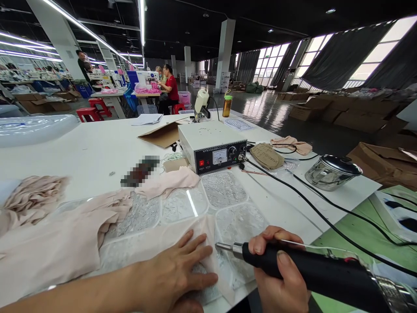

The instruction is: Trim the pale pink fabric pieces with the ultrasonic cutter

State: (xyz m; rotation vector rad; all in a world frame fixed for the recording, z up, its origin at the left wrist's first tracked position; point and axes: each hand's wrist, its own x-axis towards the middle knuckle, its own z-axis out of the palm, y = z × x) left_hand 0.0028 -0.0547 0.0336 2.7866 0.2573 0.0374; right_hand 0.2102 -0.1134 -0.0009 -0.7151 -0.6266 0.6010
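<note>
My left hand (pixel 174 271) lies flat with fingers spread, pressing down a strip of pale pink fabric (pixel 159 234). The cloth rests on a clear, scuffed plastic sheet (pixel 228 189) with rounded square panels. My right hand (pixel 282 269) is wrapped round a black ultrasonic handpiece (pixel 302 267), which has a slim metal tip. That tip points left, close to the fabric's right edge near my left fingers; whether it touches the cloth I cannot tell. More pale pink fabric pieces (pixel 61 230) lie to the left.
A control box (pixel 213 148) with a dial stands mid-table, its black cable (pixel 283 182) running right. Around it are a steel pot (pixel 332 174), brown card templates (pixel 267 155), a cardboard flap (pixel 161 135) and an amber bottle (pixel 227 106). Behind, a person in red (pixel 171 87) sits at a sewing machine.
</note>
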